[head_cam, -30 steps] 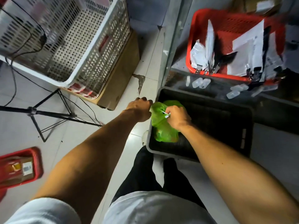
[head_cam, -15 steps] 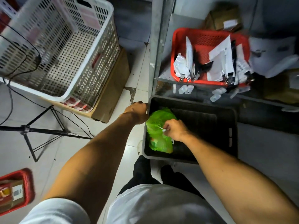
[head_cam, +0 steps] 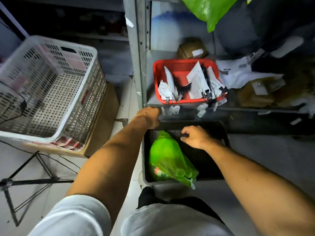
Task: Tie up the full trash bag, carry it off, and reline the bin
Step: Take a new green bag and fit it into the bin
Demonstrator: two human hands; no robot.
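Green trash bag lying in the black bin, against its left wall.

Left hand sits at the bin's far-left corner, fingers curled under; what they grip cannot be told. Right hand hovers over the bin's middle, fingers bent, holding nothing. Beyond the bin, a red basket.
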